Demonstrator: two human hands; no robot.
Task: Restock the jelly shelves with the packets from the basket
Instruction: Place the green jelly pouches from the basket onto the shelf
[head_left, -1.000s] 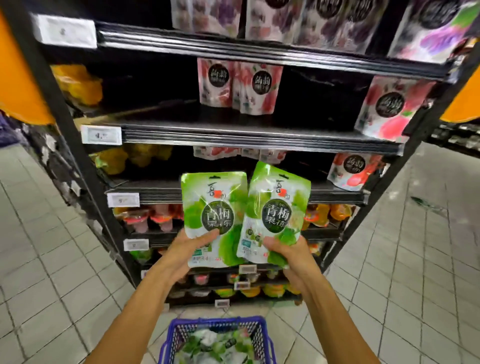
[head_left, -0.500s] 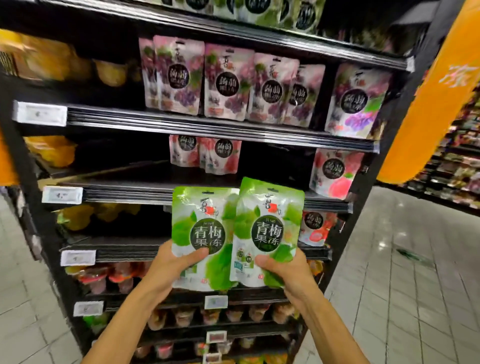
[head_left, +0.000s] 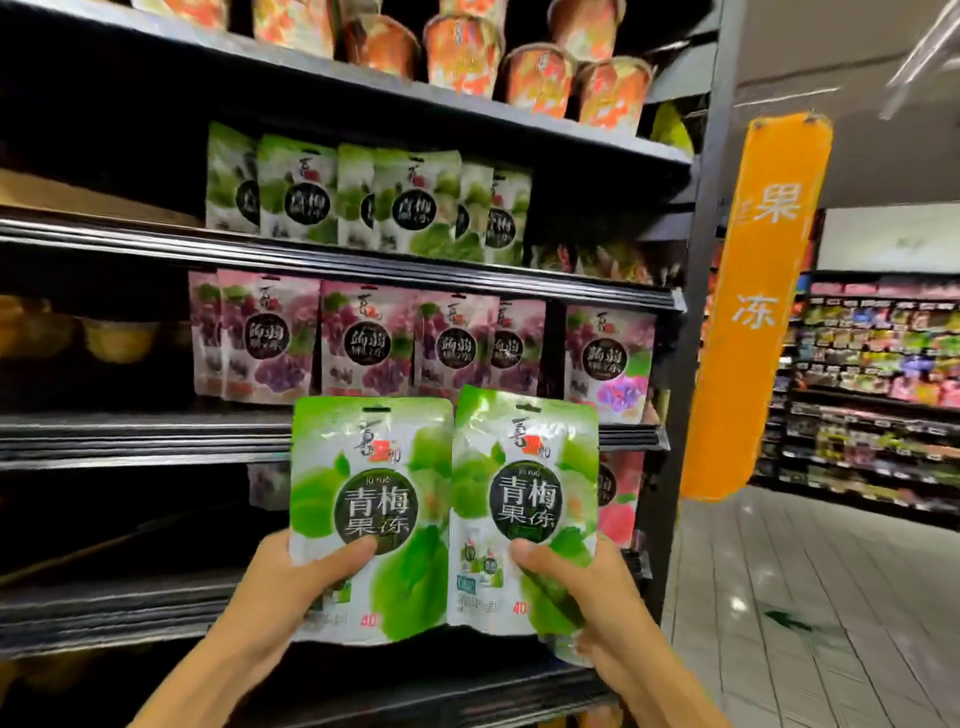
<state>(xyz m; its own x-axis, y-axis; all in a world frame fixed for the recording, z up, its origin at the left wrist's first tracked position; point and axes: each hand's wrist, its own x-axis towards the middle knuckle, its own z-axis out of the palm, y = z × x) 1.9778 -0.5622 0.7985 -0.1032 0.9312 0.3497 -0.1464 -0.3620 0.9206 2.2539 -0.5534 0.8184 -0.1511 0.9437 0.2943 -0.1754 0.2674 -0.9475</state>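
Shelving (head_left: 332, 441) of dark metal fills the view, several tiers deep, flanked on the right by an orange hanging sign (head_left: 753, 312). Partial stocking is evident: the green-packet row (head_left: 363, 197) on an upper tier stands roughly full across its centre, as does the purple-packet row (head_left: 363, 343) one tier below, while the tier beneath that shows a wide dark gap at left and only a pink packet (head_left: 621, 499) at right. Orange cups (head_left: 540, 78) crowd the topmost tier. Restocking therefore appears to be mid-course; the basket is out of view, so the quantity remaining cannot be judged.

Two packets are in transit, held side by side in front of the lower tiers and well below the matching green row, their likely destination. The left green packet (head_left: 371, 514) is a flat, glossy stand-up pouch with a white ground, green plum artwork and a dark round label bearing white characters; a hang slot is cut near its top edge. The right green packet (head_left: 524, 509) is identical in print, tilted slightly and overlapping its neighbour's edge.

The left hand (head_left: 291, 587) is closed on the lower part of its pouch, thumb across the front. The right hand (head_left: 576, 592) grips likewise, thumb forward; a further pouch edge seems to show behind it, though this is uncertain.
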